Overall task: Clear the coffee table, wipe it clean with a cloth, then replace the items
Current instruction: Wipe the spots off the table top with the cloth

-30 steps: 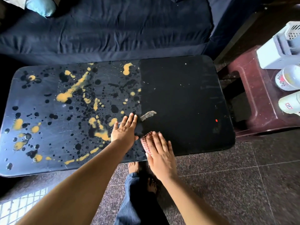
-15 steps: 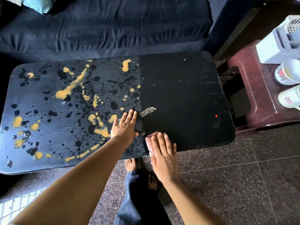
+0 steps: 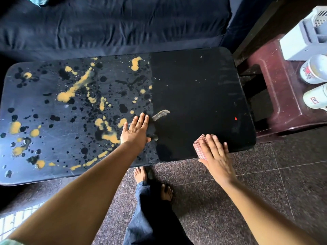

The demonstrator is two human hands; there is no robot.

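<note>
The dark coffee table [image 3: 194,82] fills the middle of the view; its left part has yellow and black splatter marks, its right part is plain black with a worn patch [image 3: 160,114]. My left hand [image 3: 136,133] lies flat on the top near the middle, fingers spread, holding nothing. Near the table's front right edge, my right hand [image 3: 215,156] presses flat on a folded red-and-white checked cloth [image 3: 199,147]. Most of the cloth is hidden under the palm.
A dark blue sofa [image 3: 115,23] runs along the far side. To the right stands a maroon plastic stool [image 3: 276,96] holding two white cups [image 3: 313,70] and a pale grey basket [image 3: 304,41]. My bare feet [image 3: 140,174] stand on the speckled floor.
My right hand has slid the cloth to the right along the front edge. The left hand has stayed in place on the table.
</note>
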